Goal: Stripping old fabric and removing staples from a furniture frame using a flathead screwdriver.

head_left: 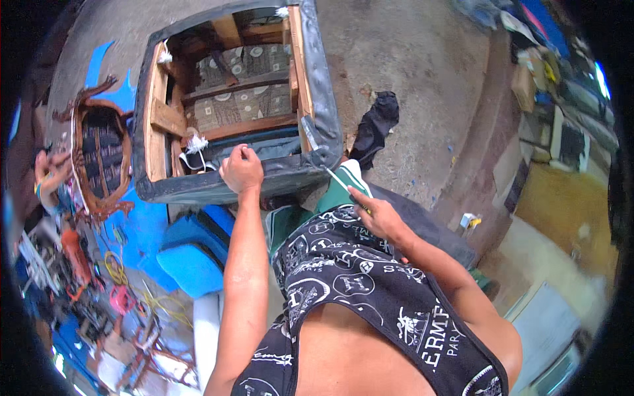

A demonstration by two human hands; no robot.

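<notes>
An upholstered seat frame (323,99) with dark covering and bare wooden rails stands in front of me, its open underside facing up. My left hand (242,169) is closed at the frame's near edge; whatever its fingers hold, if anything, is hidden. In my right hand (383,219) is a screwdriver (340,180), its thin shaft pointing at the near right corner of the frame. Whether the tip touches the covering I cannot tell. A grey strip (309,133) lies along that corner. White tufts (196,144) stick out by the wooden rails.
A black cloth (376,129) lies on the concrete floor right of the frame. To the left is a carved wooden frame (125,155) near another person's hand (53,173). Blue foam pieces (191,261) sit below the frame, with yellow cord (115,269) and tools beyond.
</notes>
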